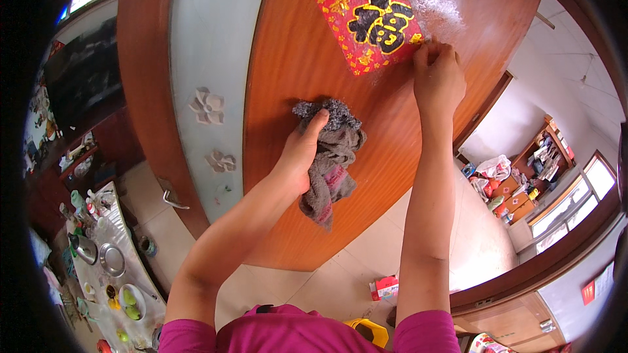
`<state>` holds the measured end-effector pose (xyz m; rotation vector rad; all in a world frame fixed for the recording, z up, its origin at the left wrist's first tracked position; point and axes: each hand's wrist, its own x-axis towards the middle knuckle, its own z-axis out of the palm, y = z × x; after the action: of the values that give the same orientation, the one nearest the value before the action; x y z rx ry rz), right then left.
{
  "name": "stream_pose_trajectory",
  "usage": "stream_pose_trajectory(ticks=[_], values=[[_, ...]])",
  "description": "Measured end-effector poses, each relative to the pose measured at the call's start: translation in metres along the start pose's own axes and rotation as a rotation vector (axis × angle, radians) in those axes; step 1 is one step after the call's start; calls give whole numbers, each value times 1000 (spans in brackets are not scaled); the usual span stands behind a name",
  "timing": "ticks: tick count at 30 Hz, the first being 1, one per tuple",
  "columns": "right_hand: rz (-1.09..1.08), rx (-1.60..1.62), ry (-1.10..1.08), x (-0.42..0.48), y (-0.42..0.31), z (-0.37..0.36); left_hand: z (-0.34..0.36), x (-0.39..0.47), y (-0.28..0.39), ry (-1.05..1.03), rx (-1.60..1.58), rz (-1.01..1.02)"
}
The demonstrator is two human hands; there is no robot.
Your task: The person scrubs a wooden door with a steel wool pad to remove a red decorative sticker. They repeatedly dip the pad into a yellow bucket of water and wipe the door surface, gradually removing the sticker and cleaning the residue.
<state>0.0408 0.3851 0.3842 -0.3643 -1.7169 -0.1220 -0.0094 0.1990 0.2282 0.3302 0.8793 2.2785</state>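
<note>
A red paper decoration (363, 51) with a large black character outlined in yellow sticks to the brown wooden door (279, 59). My right hand (440, 78) is at its lower right corner, with thumb and fingers pinched at the edge; the fingertips are partly hidden. A pale, shiny patch (436, 5) marks the wood right beside the paper. Lower down, my left hand (301, 152) holds a bunched grey-brown cloth (326, 186) together with a dark, glittery scouring pad (338, 113). The cloth's end hangs below the palm, close to the door.
Left of the wood runs a frosted glass strip (211, 54), with a metal door handle (174, 201) beyond. A table (93, 274) holding dishes and a kettle (83, 249) stands lower left. On the floor are a red box (385, 288) and a yellow container (375, 331).
</note>
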Motion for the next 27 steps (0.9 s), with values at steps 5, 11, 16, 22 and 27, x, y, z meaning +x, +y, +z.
stream_pose_trajectory(ticks=[5,11,16,22,27], values=[[-71,-51,-64,-19,-10,11,1,-1,2,26,47,1],[-258,300,-422,-93,-35,-8,-7,2,-1,-22,67,22],[-563,632,-441,-109,-33,-6,-11,9,-5,-100,28,40],[-572,637,-404,-105,-38,-3,-12,-7,3,-72,100,85],[-642,361,-98,-106,-17,11,-32,-8,6,42,190,202]])
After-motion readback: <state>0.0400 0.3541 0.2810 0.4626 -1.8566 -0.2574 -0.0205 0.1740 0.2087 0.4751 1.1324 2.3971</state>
